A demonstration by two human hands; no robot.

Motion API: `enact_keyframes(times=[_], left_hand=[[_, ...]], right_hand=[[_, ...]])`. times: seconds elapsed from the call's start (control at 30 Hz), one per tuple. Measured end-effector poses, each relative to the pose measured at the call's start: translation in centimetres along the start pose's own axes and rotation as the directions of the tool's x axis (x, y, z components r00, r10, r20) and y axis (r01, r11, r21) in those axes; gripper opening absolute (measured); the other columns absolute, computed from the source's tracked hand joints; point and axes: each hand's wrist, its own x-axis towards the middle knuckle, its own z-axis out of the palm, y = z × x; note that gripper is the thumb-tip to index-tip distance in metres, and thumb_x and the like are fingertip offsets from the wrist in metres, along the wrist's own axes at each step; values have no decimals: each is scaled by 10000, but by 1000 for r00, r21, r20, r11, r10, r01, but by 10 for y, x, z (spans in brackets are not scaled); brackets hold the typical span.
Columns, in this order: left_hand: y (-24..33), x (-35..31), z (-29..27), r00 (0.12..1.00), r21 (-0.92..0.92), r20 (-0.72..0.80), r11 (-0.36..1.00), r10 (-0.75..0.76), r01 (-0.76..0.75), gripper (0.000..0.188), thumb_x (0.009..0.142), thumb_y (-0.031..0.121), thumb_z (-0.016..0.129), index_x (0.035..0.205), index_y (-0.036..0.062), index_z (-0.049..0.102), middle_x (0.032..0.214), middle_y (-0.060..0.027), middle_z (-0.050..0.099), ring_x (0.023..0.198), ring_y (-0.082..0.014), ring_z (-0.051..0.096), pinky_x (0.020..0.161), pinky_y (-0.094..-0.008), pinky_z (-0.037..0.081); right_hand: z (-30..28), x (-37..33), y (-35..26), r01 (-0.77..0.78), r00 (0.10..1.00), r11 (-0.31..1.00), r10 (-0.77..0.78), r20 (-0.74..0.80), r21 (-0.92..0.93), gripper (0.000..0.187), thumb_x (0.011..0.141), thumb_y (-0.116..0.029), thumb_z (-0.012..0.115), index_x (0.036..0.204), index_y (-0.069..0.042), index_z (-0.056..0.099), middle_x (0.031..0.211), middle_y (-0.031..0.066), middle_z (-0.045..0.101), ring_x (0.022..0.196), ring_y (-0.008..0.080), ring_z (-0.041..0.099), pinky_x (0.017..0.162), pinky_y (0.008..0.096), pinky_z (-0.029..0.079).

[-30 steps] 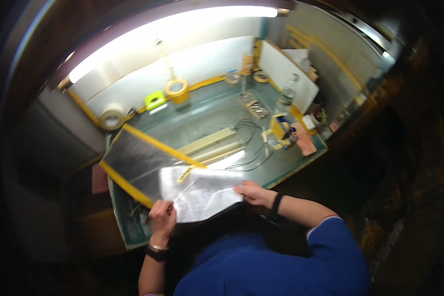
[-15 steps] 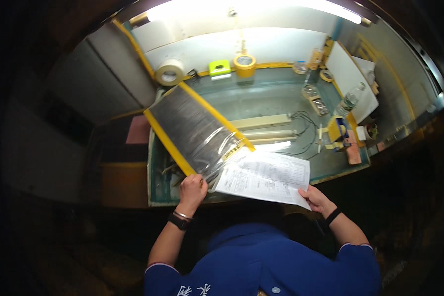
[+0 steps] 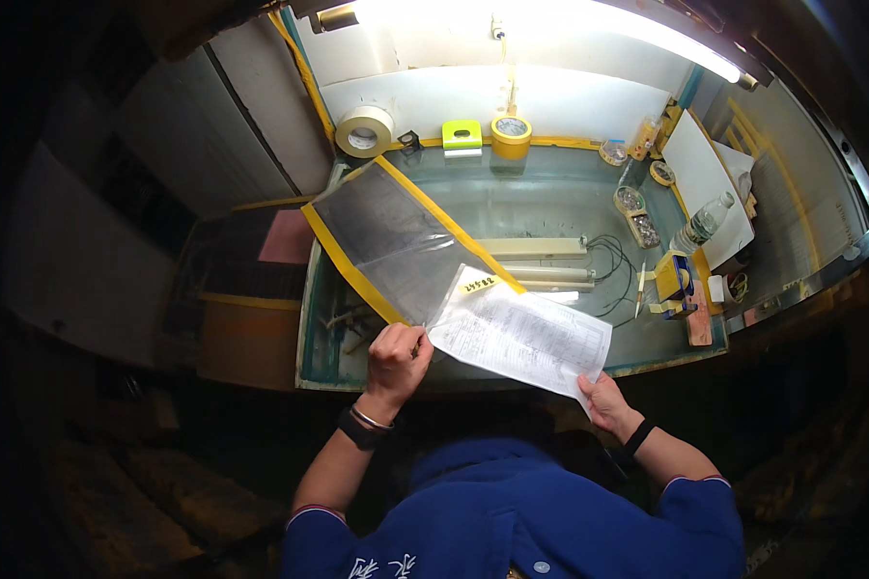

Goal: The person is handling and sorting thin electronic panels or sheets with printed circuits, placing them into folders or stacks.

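The yellow-edged sleeve (image 3: 381, 224) slants over the counter (image 3: 517, 207), its near end at the left grip (image 3: 396, 365), whose fingers are clenched on that edge. Right of the sleeve, the right grip (image 3: 608, 403) pinches the near right corner of a printed sheet (image 3: 526, 333). The sheet's far left part overlaps the sleeve's near end; whether inside or on top cannot be told. 2 pale tubes (image 3: 541, 248) lie right of the sleeve; a wide tape roll (image 3: 365, 133) stands just beyond its far end.
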Motion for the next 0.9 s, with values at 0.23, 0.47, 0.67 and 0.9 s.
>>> enact_keyframes(times=[0.23,0.47,0.67,0.9], left_hand=[[2,10,0,992,-21,1,992,126,-126,57,641,10,621,684,24,585,613,-100,531,569,-250,537,523,-323,432],[15,6,16,949,-132,204,967,242,-219,60,642,20,614,655,29,556,597,-97,502,566,-251,531,525,-333,433],[11,15,15,910,-89,411,996,56,-21,109,663,118,608,653,29,546,642,-132,539,627,-284,555,574,-363,450],[-4,-8,24,814,5,581,1000,-14,13,278,618,221,658,775,26,538,663,-108,543,648,-266,551,584,-359,443]], right_hand=[[18,-6,-11,-138,988,990,141,66,-36,338,884,-5,392,1221,8,372,1204,131,473,1063,243,492,938,341,384],[113,17,-35,-237,880,954,290,376,-182,383,853,-46,496,1212,-3,370,1191,111,464,1081,200,483,930,317,420],[160,86,-50,-17,783,507,543,304,-862,473,816,-421,549,884,47,561,724,144,621,590,209,619,524,291,526],[95,15,-172,287,889,310,265,373,-906,364,835,-340,548,819,22,582,660,122,616,556,164,612,508,277,509]])
